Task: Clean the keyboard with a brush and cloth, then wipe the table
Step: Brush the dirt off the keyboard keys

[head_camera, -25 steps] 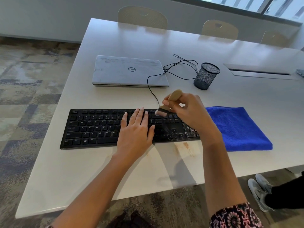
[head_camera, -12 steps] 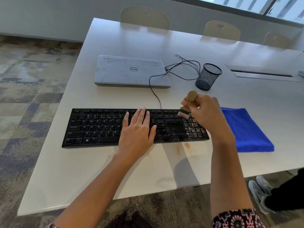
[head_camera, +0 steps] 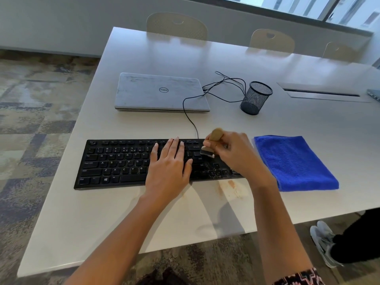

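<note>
A black keyboard (head_camera: 115, 163) lies across the near part of the white table (head_camera: 144, 223). My left hand (head_camera: 168, 169) rests flat on its middle keys, fingers straight. My right hand (head_camera: 236, 155) grips a small wooden-handled brush (head_camera: 213, 140), whose bristle end touches the keys near the enter key. The right end of the keyboard is hidden under that hand. A folded blue cloth (head_camera: 294, 163) lies on the table just right of the keyboard. Brownish stains (head_camera: 230, 188) mark the table in front of the keyboard's right end.
A closed grey laptop (head_camera: 160, 93) sits behind the keyboard, with black cables (head_camera: 226, 85) trailing to a black mesh pen cup (head_camera: 255, 98). Chairs (head_camera: 176, 25) stand along the far side. Another person's shoes (head_camera: 322, 241) are on the floor at the right.
My right hand swept the brush to the right over the number pad, then back left to the enter key area. My left hand stayed on the keys.
</note>
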Available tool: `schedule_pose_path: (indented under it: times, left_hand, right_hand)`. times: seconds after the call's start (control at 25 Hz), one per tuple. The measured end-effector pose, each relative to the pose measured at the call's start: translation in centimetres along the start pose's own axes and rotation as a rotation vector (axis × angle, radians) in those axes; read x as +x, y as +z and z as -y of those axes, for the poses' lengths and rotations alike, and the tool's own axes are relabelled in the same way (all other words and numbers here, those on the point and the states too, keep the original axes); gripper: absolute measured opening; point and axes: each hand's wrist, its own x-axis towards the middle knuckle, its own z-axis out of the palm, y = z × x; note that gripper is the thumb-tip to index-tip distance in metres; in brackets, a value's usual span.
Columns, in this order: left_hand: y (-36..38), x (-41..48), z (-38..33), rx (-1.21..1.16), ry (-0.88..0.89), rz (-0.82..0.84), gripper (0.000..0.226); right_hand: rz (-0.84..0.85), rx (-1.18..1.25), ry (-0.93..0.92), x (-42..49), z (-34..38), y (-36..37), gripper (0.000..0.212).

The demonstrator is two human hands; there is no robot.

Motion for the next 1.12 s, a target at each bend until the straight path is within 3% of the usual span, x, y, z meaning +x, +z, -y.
schedule_pose_path:
  times: [0.24, 0.56, 0.76, 1.04, 1.12]
  left_hand:
    - [0.1, -0.1, 0.1, 0.001, 0.006, -0.015, 0.062]
    - [0.1, -0.2, 0.0, 0.006, 0.001, -0.018, 0.061]
    - [-0.3, -0.3, -0.1, 0.014, 0.006, -0.014, 0.059]
    - [-0.5, -0.3, -0.1, 0.025, 0.009, 0.014, 0.061]
    - [-0.5, -0.3, -0.2, 0.025, 0.006, 0.012, 0.062]
  right_hand:
    - [-0.229, 0.096, 0.006, 1.0, -0.1, 0.7, 0.013]
    - [-0.03, -0.026, 0.032, -1.1, -0.4, 0.7, 0.025]
    - [-0.11, 0.217, 0.023, -0.2, 0.5, -0.3, 0.015]
    - [0.032, 0.024, 0.038, -0.2, -0.9, -0.3, 0.023]
    - [-0.003, 0.068, 0.071, 0.0, -1.6, -1.1, 0.019]
